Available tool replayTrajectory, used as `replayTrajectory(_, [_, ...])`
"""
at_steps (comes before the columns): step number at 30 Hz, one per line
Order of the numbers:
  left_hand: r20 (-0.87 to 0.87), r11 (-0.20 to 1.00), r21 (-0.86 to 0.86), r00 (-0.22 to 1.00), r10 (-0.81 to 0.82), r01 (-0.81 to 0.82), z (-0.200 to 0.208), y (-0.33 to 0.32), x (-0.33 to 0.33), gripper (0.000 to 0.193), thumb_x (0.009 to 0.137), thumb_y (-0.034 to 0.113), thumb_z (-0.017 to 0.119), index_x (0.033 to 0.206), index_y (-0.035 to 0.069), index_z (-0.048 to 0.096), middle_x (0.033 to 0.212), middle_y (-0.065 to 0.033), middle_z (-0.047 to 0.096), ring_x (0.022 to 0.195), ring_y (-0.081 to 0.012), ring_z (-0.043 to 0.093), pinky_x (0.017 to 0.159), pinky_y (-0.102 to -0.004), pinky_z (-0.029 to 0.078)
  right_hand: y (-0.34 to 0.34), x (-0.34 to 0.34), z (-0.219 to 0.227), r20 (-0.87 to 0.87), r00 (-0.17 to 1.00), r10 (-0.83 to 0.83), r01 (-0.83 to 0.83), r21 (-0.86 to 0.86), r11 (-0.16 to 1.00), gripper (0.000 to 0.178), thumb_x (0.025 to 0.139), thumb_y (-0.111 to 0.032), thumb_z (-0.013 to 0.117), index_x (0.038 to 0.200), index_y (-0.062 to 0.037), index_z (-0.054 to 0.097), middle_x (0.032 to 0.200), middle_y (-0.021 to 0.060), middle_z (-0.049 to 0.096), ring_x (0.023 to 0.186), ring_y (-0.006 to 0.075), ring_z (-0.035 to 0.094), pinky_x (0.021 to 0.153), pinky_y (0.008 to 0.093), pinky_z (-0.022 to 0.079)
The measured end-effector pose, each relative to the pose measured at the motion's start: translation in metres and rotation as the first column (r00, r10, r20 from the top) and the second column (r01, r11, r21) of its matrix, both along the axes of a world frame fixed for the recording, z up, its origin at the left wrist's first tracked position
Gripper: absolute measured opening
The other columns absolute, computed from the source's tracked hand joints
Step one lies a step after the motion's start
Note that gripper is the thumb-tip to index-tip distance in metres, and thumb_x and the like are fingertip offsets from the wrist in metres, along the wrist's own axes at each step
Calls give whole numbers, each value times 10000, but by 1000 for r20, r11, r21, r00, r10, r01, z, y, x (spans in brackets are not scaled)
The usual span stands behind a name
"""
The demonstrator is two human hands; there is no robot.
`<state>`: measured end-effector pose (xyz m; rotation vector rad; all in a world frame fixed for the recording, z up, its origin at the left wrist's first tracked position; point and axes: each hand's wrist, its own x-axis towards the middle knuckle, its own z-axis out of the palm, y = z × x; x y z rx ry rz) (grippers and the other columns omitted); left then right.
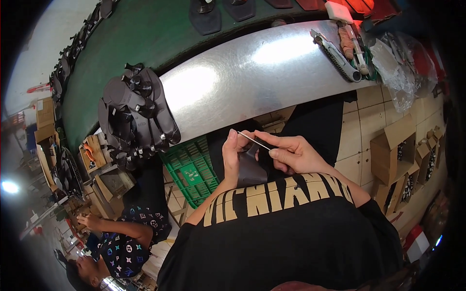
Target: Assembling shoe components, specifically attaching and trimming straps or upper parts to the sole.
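Note:
In front of my chest, my left hand [235, 153] is closed round a dark brown sandal [250, 170], whose smooth sole hangs below the fingers. Part of the sandal is hidden by both hands. Between the thumb and index finger of my right hand [297, 153] is a thin whitish stick [255, 140]. It slants up to the left, its far end by my left fingertips. The other right fingers curl beside the sandal.
A metal-topped bench [233, 82] lies ahead, with piled dark sandals [141, 111] at its left and a utility knife [335, 54] at its right. Beyond runs a green belt [145, 34]. A green crate [191, 172] is underneath, cardboard boxes [393, 150] right, a co-worker [126, 242] left.

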<state>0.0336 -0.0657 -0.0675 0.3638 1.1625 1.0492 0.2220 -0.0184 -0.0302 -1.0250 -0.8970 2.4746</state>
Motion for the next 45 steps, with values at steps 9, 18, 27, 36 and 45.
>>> replayTrajectory(9, [-82,995,93,996,-29,37,5,1,1,534,990,454,349,854,-5,585,711,-61,554,626,-119,483,583,-254,369,-3,5,-6,-37,999,21,-23,-53,998,508,985,3,464,1449,-201,442,810,-35,571,625,24,435,525,163,375])
replayTrajectory(18, [141,943,75,933,-332,325,46,23,-27,493,945,223,448,1347,-58,495,891,-105,660,855,-164,596,827,-266,443,28,5,2,-27,999,-26,24,-71,997,396,1023,-167,444,1413,-111,484,610,-33,449,484,25,372,439,176,326])
replayTrajectory(27, [-567,669,738,461,683,-83,178,34,-193,385,841,-4,669,1223,19,631,977,-68,696,879,-104,635,767,-228,508,134,49,-34,298,565,-770,-400,915,61,346,891,11,551,1217,-60,642,832,80,558,738,224,537,686,322,447])
replayTrajectory(36, [-908,815,409,-100,406,-410,81,-65,-376,484,775,64,769,1226,-36,625,919,-34,677,828,-53,595,787,-217,473,155,47,-41,335,485,-808,-608,793,-36,411,827,-30,609,1236,-69,610,1072,138,581,996,327,527,878,400,437])
replayTrajectory(45, [-754,746,656,159,638,115,122,143,-171,432,816,154,741,1208,2,639,1235,-138,642,1151,-220,591,966,-336,446,123,-24,-48,84,715,-694,-238,963,-129,338,786,41,614,1109,-42,674,1055,145,580,962,309,532,823,380,447])
